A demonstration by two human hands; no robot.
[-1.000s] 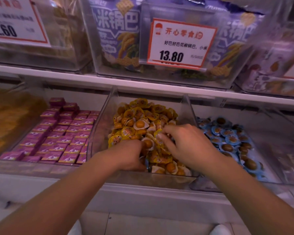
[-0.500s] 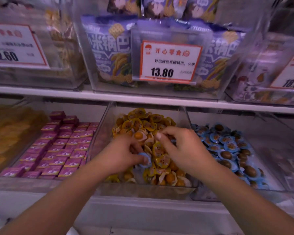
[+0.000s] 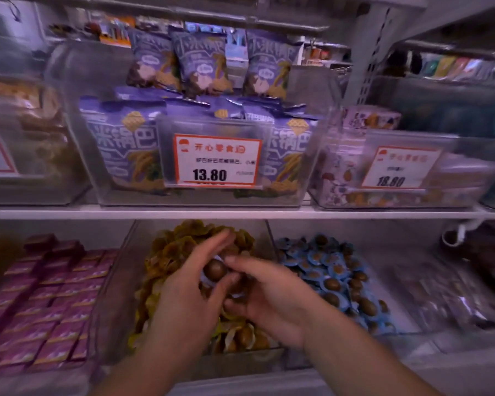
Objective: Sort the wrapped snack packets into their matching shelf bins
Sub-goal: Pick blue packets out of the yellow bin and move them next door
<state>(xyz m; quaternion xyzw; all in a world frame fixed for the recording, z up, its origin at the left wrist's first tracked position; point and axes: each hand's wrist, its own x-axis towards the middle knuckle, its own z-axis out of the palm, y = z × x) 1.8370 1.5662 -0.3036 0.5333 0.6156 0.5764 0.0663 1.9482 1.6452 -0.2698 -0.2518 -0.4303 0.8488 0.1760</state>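
Dim shop aisle: white shelf (image 3: 69, 214) beneath a grey perforated upright (image 3: 366, 52).

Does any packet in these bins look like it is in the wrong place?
Yes. Both hands, left hand and right hand, hold a blue-wrapped brown egg packet above the clear bin of yellow-wrapped packets. Its wrapper matches the clear bin of blue-wrapped packets to the right.
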